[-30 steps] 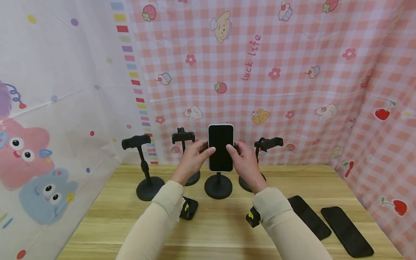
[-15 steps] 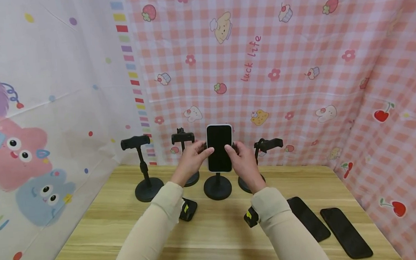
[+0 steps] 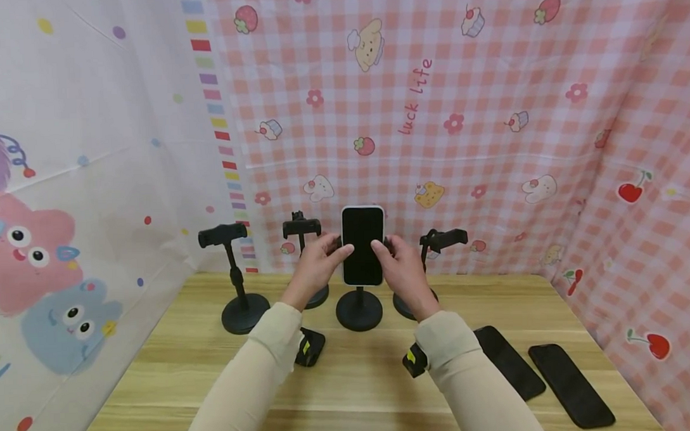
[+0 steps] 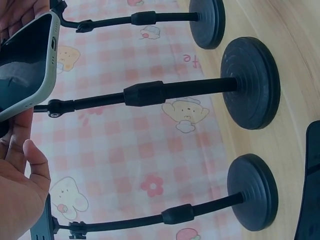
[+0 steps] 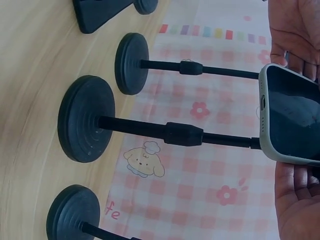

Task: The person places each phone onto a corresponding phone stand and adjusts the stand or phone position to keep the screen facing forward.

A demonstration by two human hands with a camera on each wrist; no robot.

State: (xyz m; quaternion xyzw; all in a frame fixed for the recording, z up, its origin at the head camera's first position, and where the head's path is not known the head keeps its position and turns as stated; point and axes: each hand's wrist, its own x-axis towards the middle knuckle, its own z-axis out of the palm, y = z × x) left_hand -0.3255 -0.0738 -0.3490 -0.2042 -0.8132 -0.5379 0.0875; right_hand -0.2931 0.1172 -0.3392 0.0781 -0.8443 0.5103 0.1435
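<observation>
A smartphone (image 3: 364, 246) with a pale rim and a dark screen stands upright at the top of a black phone stand (image 3: 359, 311) in the middle of the row. On its left side, my left hand (image 3: 317, 267) holds it with the thumb at the front edge and the fingers reaching behind. My right hand (image 3: 405, 272) grips the opposite side in the same manner. Dark clamp ends show at the phone's sides, partly covered by my fingers. Seen from the left wrist, the phone's lower edge (image 4: 46, 82) sits over the stand's thin pole (image 4: 200, 89).
Black stands with bare clamps flank the middle one: one far left (image 3: 223, 235), one behind my left hand (image 3: 302, 228), one at right (image 3: 445, 238). Two dark phones (image 3: 571, 385) lie flat on the right of the wooden table (image 3: 351, 393). Patterned cloth (image 3: 460, 78) hangs behind.
</observation>
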